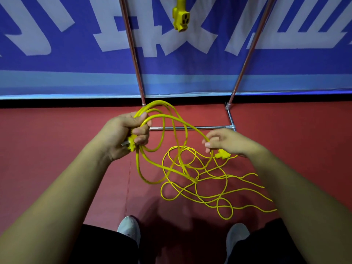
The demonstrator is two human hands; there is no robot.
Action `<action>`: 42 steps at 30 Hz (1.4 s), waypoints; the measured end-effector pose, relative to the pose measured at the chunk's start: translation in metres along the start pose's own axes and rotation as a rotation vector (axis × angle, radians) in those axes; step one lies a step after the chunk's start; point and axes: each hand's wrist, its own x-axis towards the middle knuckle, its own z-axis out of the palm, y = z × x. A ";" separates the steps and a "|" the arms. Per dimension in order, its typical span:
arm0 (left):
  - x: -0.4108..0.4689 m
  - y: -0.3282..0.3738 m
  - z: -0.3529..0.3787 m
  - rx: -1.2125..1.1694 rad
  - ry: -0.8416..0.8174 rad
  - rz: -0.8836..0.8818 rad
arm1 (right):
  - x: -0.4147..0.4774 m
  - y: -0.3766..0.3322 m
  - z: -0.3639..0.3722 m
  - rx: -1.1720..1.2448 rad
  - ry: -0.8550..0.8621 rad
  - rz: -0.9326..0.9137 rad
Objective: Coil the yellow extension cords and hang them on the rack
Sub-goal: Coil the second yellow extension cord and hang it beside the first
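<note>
Coiling is under way: several loops of the yellow extension cord (163,130) are clamped in the left hand (123,134), while the right hand (226,141) pinches the running strand. Another loop must be fed across from the slack tangled on the floor (57,149), before hanging on the rack (190,128).

A red floor (57,149) is spreading across the lower half; a blue banner (57,77) with large pale lettering is standing along the top, from ten to two o'clock; two grey shoes (129,228) are pointing forward at six o'clock.
</note>
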 end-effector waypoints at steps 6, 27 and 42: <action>-0.006 -0.003 0.002 0.144 -0.001 -0.145 | 0.000 -0.047 -0.001 0.398 0.252 -0.175; -0.002 0.001 0.004 0.044 0.032 -0.056 | 0.005 0.005 0.000 -0.082 -0.002 -0.005; -0.007 -0.020 0.017 0.206 -0.112 -0.223 | -0.014 -0.104 0.041 -0.073 0.171 -0.437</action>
